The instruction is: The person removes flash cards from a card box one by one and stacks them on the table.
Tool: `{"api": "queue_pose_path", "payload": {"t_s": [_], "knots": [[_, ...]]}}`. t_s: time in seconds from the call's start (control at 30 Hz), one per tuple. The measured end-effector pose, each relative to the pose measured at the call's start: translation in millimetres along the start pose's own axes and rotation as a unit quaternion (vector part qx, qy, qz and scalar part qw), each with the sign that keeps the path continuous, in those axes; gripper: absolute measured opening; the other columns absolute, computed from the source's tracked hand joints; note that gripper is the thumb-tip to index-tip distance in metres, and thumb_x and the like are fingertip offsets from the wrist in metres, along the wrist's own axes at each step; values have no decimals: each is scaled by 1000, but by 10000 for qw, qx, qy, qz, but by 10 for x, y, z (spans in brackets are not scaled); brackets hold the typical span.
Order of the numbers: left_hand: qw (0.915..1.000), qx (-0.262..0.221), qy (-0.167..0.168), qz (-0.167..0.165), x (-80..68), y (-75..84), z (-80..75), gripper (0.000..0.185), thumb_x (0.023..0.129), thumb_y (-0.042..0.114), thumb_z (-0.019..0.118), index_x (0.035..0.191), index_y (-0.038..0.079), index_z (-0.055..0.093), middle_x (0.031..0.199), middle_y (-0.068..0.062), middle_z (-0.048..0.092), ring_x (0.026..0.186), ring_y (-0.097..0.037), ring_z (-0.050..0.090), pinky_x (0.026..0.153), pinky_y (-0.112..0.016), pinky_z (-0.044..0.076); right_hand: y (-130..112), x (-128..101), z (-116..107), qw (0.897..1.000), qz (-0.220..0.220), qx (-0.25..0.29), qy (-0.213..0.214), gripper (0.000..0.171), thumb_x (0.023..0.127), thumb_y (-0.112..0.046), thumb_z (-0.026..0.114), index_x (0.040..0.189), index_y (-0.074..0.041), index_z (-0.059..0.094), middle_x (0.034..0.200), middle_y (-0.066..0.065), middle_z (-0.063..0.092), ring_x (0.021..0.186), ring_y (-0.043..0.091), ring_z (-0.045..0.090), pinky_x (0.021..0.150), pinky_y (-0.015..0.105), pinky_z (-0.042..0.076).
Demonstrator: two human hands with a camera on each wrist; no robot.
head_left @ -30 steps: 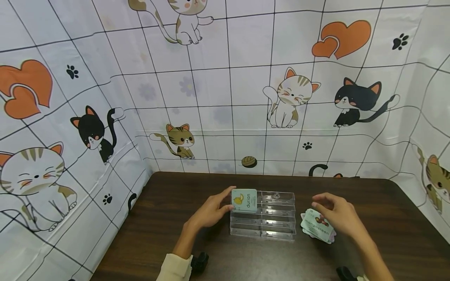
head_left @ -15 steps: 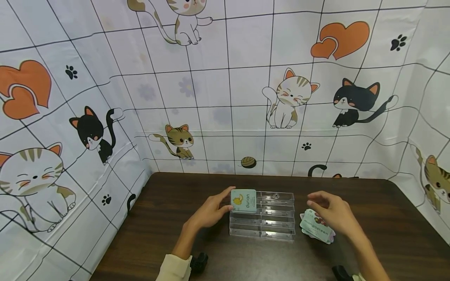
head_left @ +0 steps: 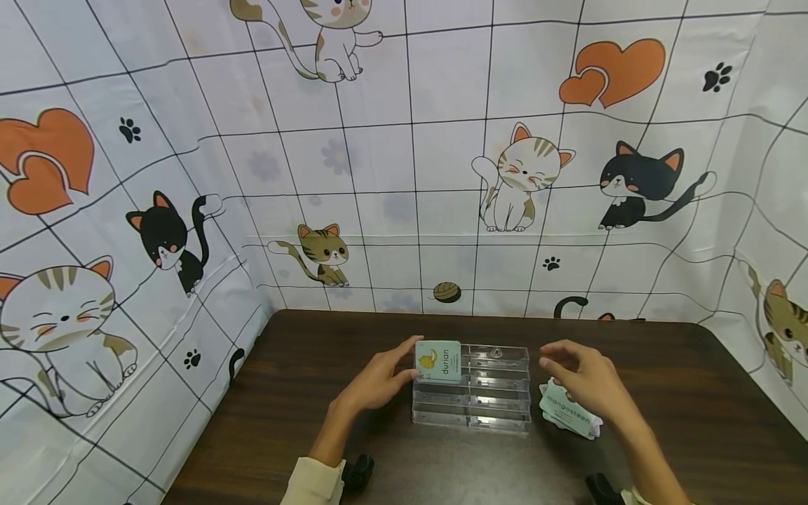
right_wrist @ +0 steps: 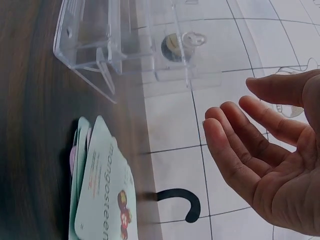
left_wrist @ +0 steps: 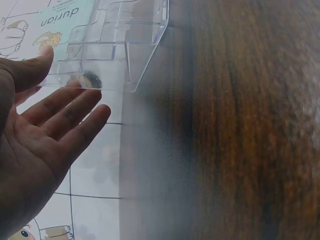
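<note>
A clear plastic tiered card rack stands mid-table. In its upper left slot sits a green durian card. My left hand touches the left side of the rack and card, its fingers fairly straight in the left wrist view. My right hand, holding nothing, hovers just right of the rack with relaxed, slightly bent fingers. Below it lies a loose pile of cards, a mangosteen card on top. The hand partly covers that pile in the head view.
The dark wooden table meets a white sheet printed with cats and grid lines at the back and sides. A black band is on the left wrist, below a cream sleeve.
My right hand has drifted left, from over the card pile toward the rack. My left hand, the durian card and the rack have stayed in place.
</note>
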State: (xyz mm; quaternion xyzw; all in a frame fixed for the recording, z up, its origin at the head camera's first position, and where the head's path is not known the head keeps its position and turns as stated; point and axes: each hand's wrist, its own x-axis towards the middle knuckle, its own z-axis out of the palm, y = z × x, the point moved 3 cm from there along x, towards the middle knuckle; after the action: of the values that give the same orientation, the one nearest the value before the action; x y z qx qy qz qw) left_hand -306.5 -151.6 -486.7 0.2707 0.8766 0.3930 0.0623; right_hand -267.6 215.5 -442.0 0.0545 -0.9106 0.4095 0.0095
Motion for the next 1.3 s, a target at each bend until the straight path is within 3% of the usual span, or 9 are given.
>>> {"api": "queue_pose_path", "payload": {"t_s": [0.2,0.33,0.7,0.9,1.17,1.3], "knots": [[10000,-13,-11,-2,-11,-1,4,67,111,21,62,170,19,31,155,-12,62,145,-32,59,117,-59,48,-69,24,52,9998,-180,23,70,35,106,-28,71,130,-2,71,123,21,78,93,28,80,66,25,60],[10000,-36,-14,-13,-15,-4,9,67,111,22,61,171,20,31,154,-12,62,144,-32,59,116,-58,49,-114,30,95,9997,-206,121,97,32,105,-24,72,129,-3,72,123,18,78,95,25,80,72,25,62],[10000,-80,-36,-3,-13,-5,12,67,111,22,60,171,22,29,156,-14,60,147,-35,57,117,-59,48,-182,45,150,9988,-357,300,123,31,104,-19,73,130,-2,71,123,18,78,99,25,79,76,33,66],[9999,-104,-30,-72,-12,-14,16,68,111,22,61,171,23,30,154,-11,62,146,-32,58,118,-58,47,-210,47,141,9989,-406,88,228,30,103,-21,74,128,-4,72,122,14,79,104,27,78,76,28,62],[9999,-125,-36,-21,-7,-9,6,67,111,22,61,171,22,30,155,-13,61,147,-35,57,118,-59,47,-255,53,137,9973,-593,-147,396,28,104,-25,75,127,-9,74,121,11,79,115,37,76,89,48,61],[9998,-176,-28,-11,5,-6,3,67,111,21,61,171,22,30,155,-13,61,146,-34,58,118,-59,47,-299,67,162,9973,-629,-109,365,28,103,-23,75,127,-9,73,119,10,80,111,34,77,86,42,61]]}}
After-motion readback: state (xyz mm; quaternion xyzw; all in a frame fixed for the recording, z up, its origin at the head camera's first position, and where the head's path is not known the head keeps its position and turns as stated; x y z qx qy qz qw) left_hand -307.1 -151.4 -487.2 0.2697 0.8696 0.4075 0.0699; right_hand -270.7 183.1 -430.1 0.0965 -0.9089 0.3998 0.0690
